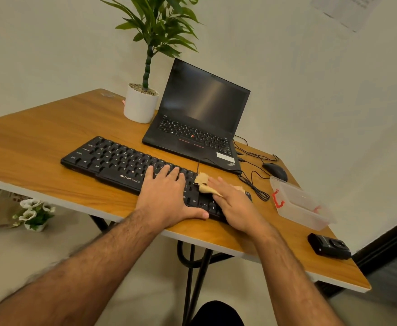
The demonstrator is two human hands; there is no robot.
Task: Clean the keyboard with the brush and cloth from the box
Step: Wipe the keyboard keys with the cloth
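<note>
The right end of the keyboard (122, 161) is hidden under both hands, and the brush cannot be made out anywhere. "ZEBRONICS" reads white on the keyboard's front edge – the laptop (200, 123) behind it bears a ThinkPad mark. The left hand (167, 196) lies flat with straight fingers on the keys. Just beside it the right hand (230, 201) presses the tan cloth (203, 183) flat against the keys, fingers extended – the clear box (298, 203) stands near, to its right

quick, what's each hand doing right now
Left hand: open, flat on the keyboard.
Right hand: open, pressing the cloth onto the keys.
</note>
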